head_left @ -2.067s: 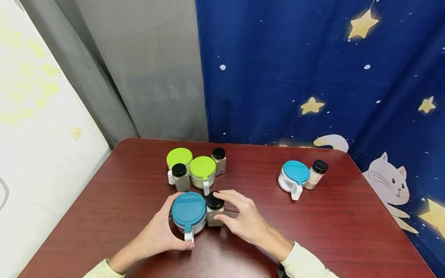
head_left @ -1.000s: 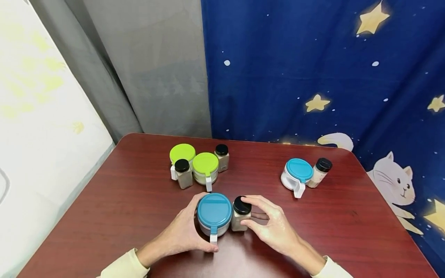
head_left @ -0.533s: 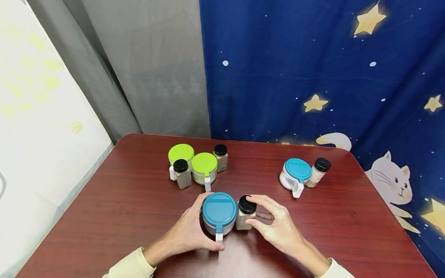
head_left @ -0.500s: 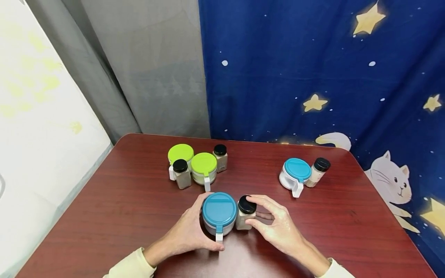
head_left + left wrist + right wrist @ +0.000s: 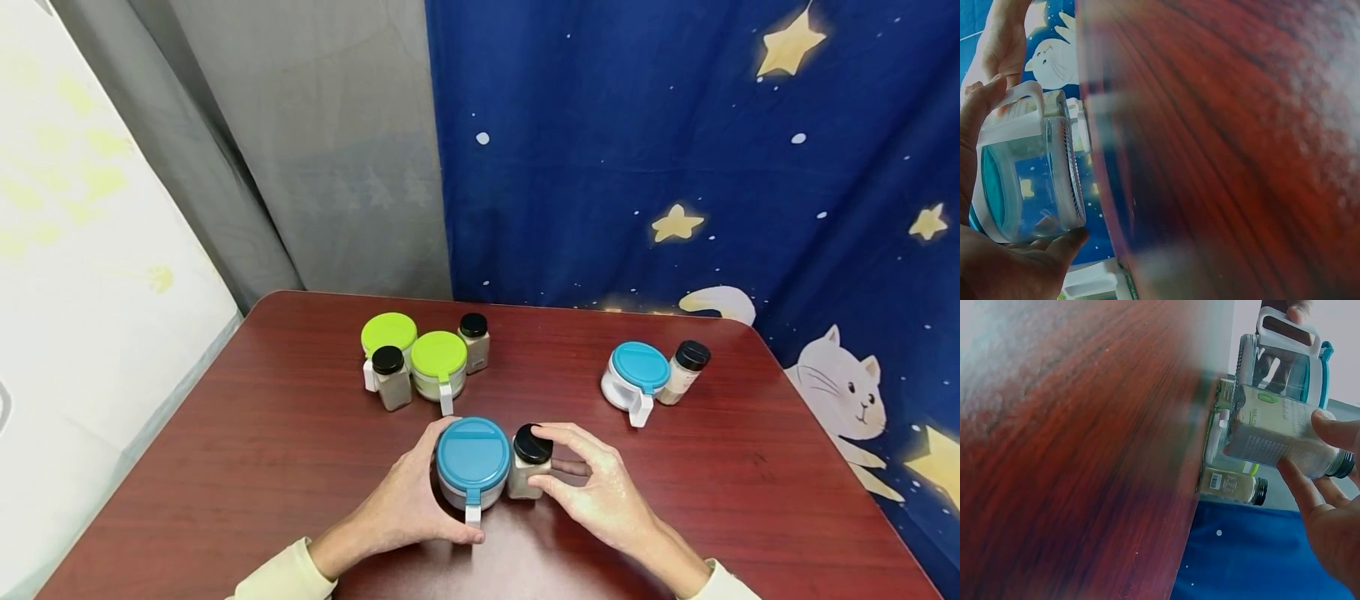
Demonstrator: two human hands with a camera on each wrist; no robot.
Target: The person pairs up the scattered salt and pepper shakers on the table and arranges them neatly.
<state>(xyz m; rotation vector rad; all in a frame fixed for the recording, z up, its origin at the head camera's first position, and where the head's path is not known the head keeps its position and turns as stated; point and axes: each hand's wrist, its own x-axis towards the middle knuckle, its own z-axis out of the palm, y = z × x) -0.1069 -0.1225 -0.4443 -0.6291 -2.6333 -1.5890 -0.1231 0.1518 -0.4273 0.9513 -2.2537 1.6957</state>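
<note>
My left hand [image 5: 405, 500] grips a clear seasoning jar [image 5: 472, 454] with a blue lid, its thumb against the white handle and its fingers round the far side. In the left wrist view the clear jar [image 5: 1035, 178] looks see-through, with no filling visible. Right beside it, my right hand [image 5: 596, 487] pinches a square spice bottle [image 5: 527, 481] with a black cap. The right wrist view shows pale contents and a printed label on this bottle [image 5: 1279, 428]. Jar and bottle stand side by side, upright; whether their bases touch the tabletop I cannot tell.
Behind on the reddish-brown table [image 5: 285, 433], two green-lidded jars [image 5: 438, 356] cluster with two black-capped bottles [image 5: 393, 387]. Farther right stand another blue-lidded jar [image 5: 637, 371] and a black-capped shaker [image 5: 680, 379]. Curtains [image 5: 570, 183] hang beyond the far edge.
Compared with two seconds ago, both hands have shifted rightward together with the jar and the bottle, away from the front of the green-lidded group. Over the last half second they hold still.
</note>
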